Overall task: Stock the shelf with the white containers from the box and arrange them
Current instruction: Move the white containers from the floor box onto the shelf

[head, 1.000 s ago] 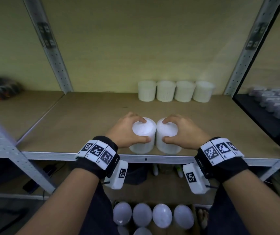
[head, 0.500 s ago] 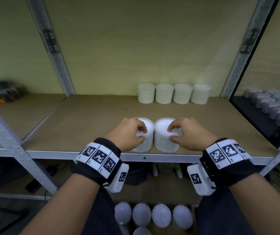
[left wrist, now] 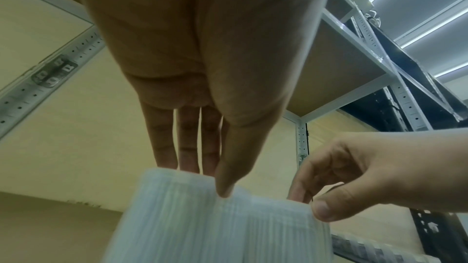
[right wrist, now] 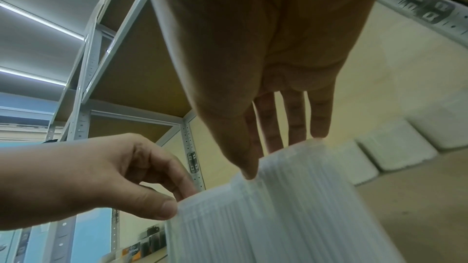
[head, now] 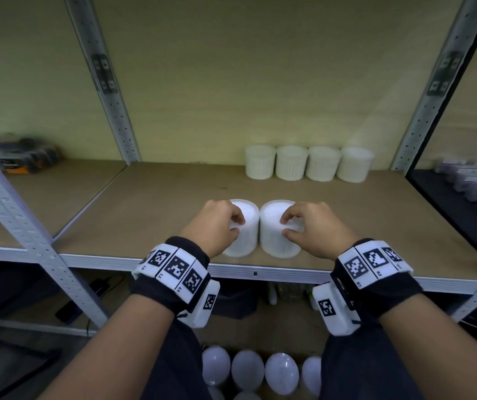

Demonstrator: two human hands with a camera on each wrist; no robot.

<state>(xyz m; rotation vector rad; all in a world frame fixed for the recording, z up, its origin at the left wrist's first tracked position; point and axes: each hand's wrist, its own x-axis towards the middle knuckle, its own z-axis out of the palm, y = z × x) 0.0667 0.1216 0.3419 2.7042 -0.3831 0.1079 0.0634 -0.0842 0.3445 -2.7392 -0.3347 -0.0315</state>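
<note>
Two white ribbed containers stand upright and touching near the front edge of the wooden shelf (head: 159,212). My left hand (head: 237,225) pinches the top of the left container (head: 248,238) between thumb and fingertips. My right hand (head: 285,226) pinches the top of the right container (head: 274,241) the same way. In the left wrist view my left hand (left wrist: 205,181) has its thumb on the near rim of the left container (left wrist: 202,227) and its fingers behind the far rim. In the right wrist view my right hand (right wrist: 273,157) holds the right container (right wrist: 291,207) likewise.
A row of several white containers (head: 308,163) lines the shelf's back right. Below the shelf, a box holds more white containers (head: 248,370). Grey metal uprights (head: 110,96) frame the bay. Purple boxes (head: 474,180) fill the right bay; dark packages (head: 20,154) lie on the left.
Both hands have gone from wrapping round the containers' sides to a fingertip pinch at their top rims. The two containers stay side by side on the shelf.
</note>
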